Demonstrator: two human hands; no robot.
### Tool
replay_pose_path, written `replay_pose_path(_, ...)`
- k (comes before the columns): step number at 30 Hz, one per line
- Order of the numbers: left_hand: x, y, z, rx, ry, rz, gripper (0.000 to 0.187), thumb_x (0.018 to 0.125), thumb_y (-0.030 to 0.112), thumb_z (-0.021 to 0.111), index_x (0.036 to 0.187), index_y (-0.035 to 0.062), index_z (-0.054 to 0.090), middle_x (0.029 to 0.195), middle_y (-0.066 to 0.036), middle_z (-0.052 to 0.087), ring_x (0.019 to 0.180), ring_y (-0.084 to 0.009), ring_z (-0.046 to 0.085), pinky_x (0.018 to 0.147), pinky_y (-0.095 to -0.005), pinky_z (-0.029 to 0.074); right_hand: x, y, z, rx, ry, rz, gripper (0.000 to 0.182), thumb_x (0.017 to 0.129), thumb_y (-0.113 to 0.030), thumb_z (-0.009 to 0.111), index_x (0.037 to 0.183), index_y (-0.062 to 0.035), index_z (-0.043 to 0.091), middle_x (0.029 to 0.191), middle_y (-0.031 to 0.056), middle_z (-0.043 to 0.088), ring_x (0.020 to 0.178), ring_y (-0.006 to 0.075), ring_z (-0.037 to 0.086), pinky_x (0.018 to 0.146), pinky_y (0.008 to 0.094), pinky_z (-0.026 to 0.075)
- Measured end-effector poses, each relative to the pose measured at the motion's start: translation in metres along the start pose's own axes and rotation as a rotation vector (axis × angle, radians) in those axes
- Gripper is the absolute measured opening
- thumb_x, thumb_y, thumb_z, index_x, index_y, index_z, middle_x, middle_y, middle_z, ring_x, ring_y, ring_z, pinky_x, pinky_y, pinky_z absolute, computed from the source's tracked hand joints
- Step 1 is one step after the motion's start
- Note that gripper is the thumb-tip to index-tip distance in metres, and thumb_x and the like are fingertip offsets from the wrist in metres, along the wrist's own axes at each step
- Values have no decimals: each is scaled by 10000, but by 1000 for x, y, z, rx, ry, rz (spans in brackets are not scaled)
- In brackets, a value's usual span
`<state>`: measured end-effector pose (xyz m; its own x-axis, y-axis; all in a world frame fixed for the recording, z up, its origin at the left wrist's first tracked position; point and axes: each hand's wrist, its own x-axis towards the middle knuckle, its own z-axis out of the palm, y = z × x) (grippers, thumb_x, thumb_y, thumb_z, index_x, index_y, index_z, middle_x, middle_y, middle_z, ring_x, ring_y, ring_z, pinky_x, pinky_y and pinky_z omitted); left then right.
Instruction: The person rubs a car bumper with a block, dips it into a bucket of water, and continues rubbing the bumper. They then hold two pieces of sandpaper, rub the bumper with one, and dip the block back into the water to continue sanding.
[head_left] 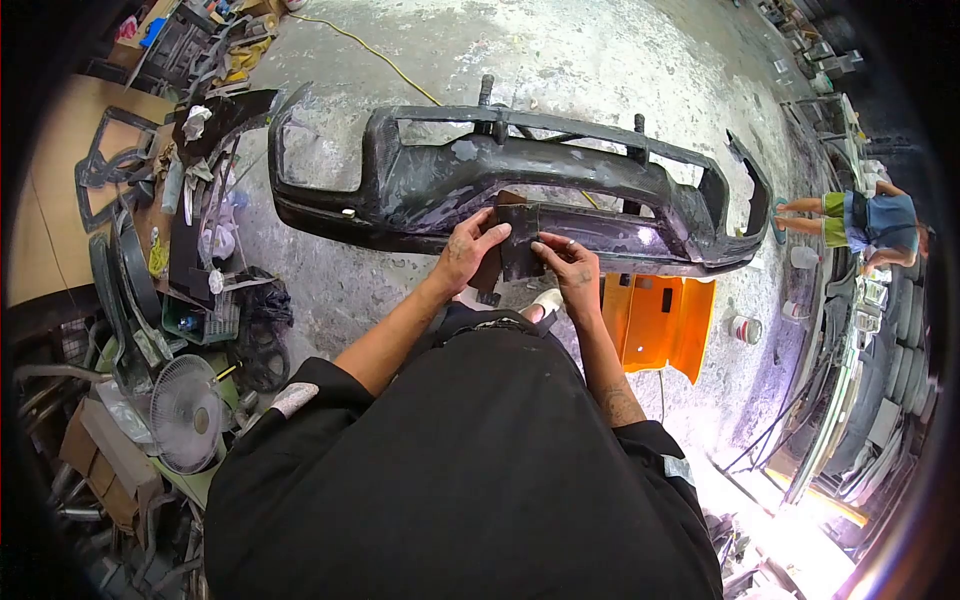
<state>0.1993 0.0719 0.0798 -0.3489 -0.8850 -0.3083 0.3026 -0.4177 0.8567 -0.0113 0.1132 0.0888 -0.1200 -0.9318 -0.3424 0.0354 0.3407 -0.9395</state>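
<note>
Between my two hands is a folded sheet of sandpaper (520, 242), dark on its face with a brown part showing at the left. My left hand (464, 250) pinches its left side, thumb on top. On the right edge, my right hand (573, 272) grips it with fingers closed; a ring shows on one finger. Just beyond, a large black car bumper (420, 180) lies across the floor, its paint dull with lighter patches. The sandpaper overlaps the bumper's near edge in this view.
An orange panel (690, 320) stands right of my feet, near a small can (745, 329). On the left are a fan (187, 414), a crate and piled parts. A person (885, 225) is at the right, beside stacked parts. A yellow cord (370, 48) runs behind the bumper.
</note>
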Motion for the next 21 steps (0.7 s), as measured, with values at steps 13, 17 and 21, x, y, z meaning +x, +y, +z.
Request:
replay_pose_path(13,-9,-6,4,60,20,19,431,1016,226,680,1321,-66,596,1168,-83,704,1021,-105,647,899,-264,522,-9,4,7,-116,-109,94,423,980,-286,772,1275,13,730,1082,78,761,948,116,694,808,268,545)
replay_pose_path(17,-4,-15,-3,130,17,16,437,1018,235,679,1348,-40,597,1201,-70,693,1050,-113,642,936,-273,515,-11,5,9,-47,-118,106,486,945,-257,811,1304,49,693,1109,128,758,975,153,713,839,285,573)
replay_pose_path(21,-8,-11,1,164,7,55,439,1039,279,654,1340,-36,605,1197,-62,692,1053,-105,633,932,-267,508,-10,7,9,21,-102,113,484,914,-228,843,1273,63,701,1090,151,764,987,170,725,830,292,583)
